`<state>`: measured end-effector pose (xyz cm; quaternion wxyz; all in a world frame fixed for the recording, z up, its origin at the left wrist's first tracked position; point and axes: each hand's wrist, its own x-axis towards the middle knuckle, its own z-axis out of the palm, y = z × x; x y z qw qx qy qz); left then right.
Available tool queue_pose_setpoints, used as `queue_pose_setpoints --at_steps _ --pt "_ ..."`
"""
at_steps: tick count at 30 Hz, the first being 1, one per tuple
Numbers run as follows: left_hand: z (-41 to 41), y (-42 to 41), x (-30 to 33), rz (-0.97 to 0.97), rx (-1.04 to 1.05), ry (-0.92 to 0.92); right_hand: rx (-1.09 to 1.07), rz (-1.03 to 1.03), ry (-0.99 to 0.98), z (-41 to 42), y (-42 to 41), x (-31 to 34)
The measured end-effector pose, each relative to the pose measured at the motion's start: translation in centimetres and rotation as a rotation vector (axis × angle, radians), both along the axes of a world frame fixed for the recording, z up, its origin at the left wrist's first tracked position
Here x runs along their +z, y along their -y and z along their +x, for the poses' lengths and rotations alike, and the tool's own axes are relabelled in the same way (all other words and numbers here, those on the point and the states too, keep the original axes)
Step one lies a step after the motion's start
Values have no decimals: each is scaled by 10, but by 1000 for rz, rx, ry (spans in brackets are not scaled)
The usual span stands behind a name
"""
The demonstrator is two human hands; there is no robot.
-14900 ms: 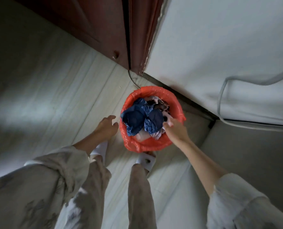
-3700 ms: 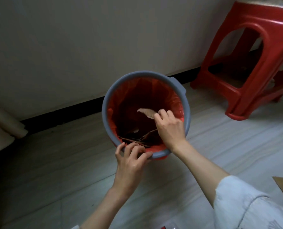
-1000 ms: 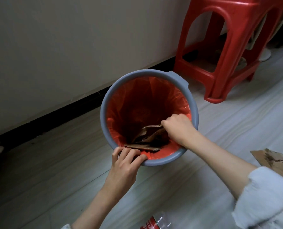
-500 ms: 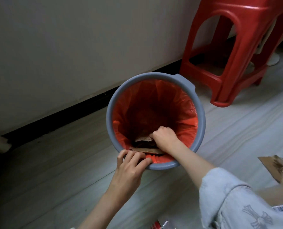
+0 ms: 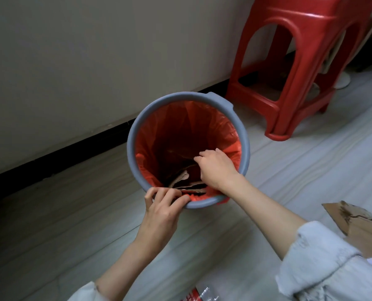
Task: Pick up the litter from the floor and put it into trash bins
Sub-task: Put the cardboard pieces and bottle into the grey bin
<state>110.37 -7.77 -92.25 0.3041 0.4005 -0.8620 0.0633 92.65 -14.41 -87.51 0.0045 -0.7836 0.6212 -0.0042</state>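
Note:
A grey trash bin (image 5: 135, 131) lined with an orange-red bag (image 5: 180, 127) stands on the pale floor by the wall. Torn brown cardboard pieces (image 5: 181, 180) lie in its bottom. My left hand (image 5: 162, 210) grips the bin's near rim, fingers curled over the edge. My right hand (image 5: 216, 167) is inside the bin's mouth at the right side, just above the cardboard, with its fingers loosely curled and nothing visibly in them.
A red plastic stool (image 5: 298, 61) stands right of the bin against the wall. A torn cardboard sheet (image 5: 354, 222) lies on the floor at the right. A clear wrapper with red print (image 5: 200, 295) lies at the bottom edge. A black baseboard (image 5: 72, 148) runs behind.
My right hand pushed cardboard down into the bin and has since risen toward the right rim, leaving the cardboard inside. My left hand has stayed on the rim.

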Motion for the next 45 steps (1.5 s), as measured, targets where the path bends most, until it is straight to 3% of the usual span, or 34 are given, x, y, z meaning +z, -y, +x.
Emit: queue_pose_setpoints --at_steps 7,11,14,18,20,24,27,30,33,40,45 --pt "-34 22 21 64 89 -78 -56 -626 292 -61 -61 18" --pt "-54 19 20 62 139 -78 -242 -639 378 -108 -99 12" --pt "-71 8 17 61 114 -54 -364 -439 291 -151 -132 -24" --pt "-100 -6 15 67 16 -49 -470 355 69 -195 -174 -67" --pt "-115 -10 14 61 -49 -63 -541 651 45 -200 -193 -77" --pt "-136 -12 13 4 -165 -48 -627 804 158 -191 -207 -76" --pt "-141 -13 10 -41 -198 -4 -566 948 14 -181 -209 -68" --pt "-140 -14 9 -61 -183 20 -514 891 -55 -176 -210 -65" --pt "-133 -8 10 -57 -135 17 -598 759 -13 -179 -206 -55" --pt "-116 -4 11 17 -56 -20 -933 40 341 -188 -183 -3" --pt "-111 -1 12 31 -55 -13 -899 -325 465 -185 -166 26"
